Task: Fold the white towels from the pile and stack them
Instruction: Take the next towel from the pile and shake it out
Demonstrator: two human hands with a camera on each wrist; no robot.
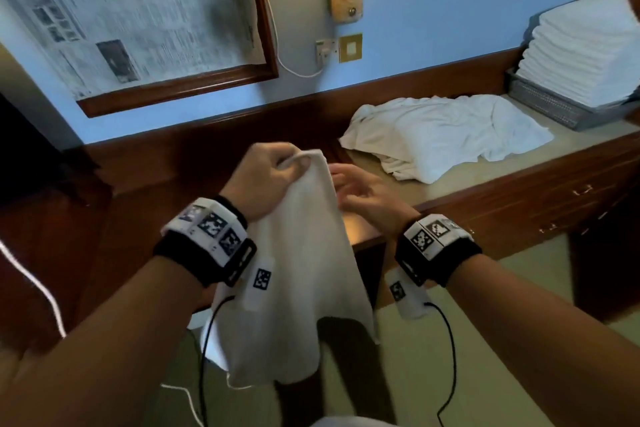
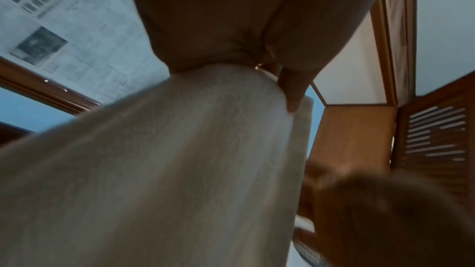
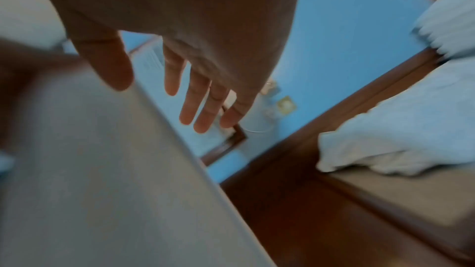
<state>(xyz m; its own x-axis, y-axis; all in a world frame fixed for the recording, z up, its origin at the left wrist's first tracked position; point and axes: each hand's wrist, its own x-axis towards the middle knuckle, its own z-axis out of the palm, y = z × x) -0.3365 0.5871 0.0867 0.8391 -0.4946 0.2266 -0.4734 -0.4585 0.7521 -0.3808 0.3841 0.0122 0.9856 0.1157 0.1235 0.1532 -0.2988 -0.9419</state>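
Pinching towel (image 1: 294,253), left hand (image 1: 263,180) raised

Pile (image 1: 446,135) on counter (image 1: 561,152), left of basket (image 1: 550,104).

Both forearms are bare, without sleeves. Each wrist wears a black strap (image 1: 204,260) carrying a white block (image 1: 207,224) faced with black-and-white square markers. Below each strap hangs a white tab (image 1: 259,282) bearing one more marker, and a thin black cable (image 1: 207,329) trails from it. The left strap has a black buckle (image 1: 242,262) beside the block.
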